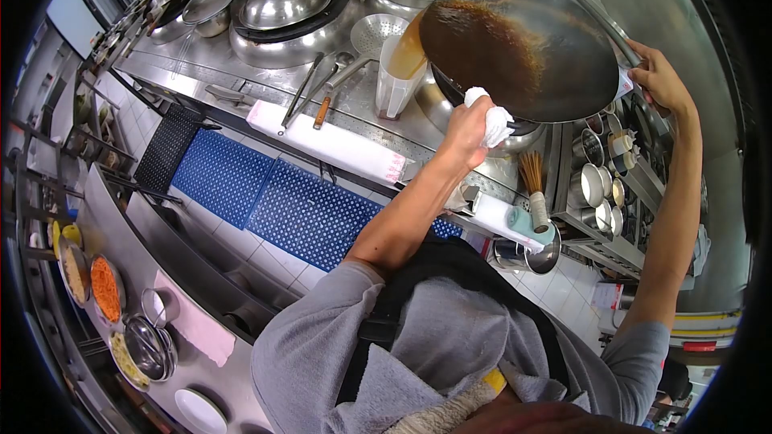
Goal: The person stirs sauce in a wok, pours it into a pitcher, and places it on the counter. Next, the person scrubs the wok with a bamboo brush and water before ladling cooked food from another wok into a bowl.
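Head camera view, looking down at a steel cooking counter [169,64]: a large dark wok [579,72] is raised and tipped toward the person's left. Brown sauce [494,44] covers part of its inside, and a lighter brown stream [411,48] runs over the low rim into a tall, clear plastic container [395,95] standing upright on the counter.

The left hand [465,133] is closed in a firm grip around a folded white cloth [497,126] at the wok's near edge. The right hand [663,84], at the end of an outstretched arm, has its fingers curled around the handle of a long metal tool [595,10]. The tool's rounded end lies by the wok's far rim; whether it bears any of the wok's weight, I cannot tell.

The container's mouth is narrow beside so wide a wok, so a good pour probably calls for a slow, even tilt, with the lip centred just over the opening. Tipping too fast could send sauce down the outside or push the container over. The cloth should stay bunched between skin and metal, which is likely hot. A perforated strainer [378,32] sits just behind the container, so sideways drift of the wok is best avoided.
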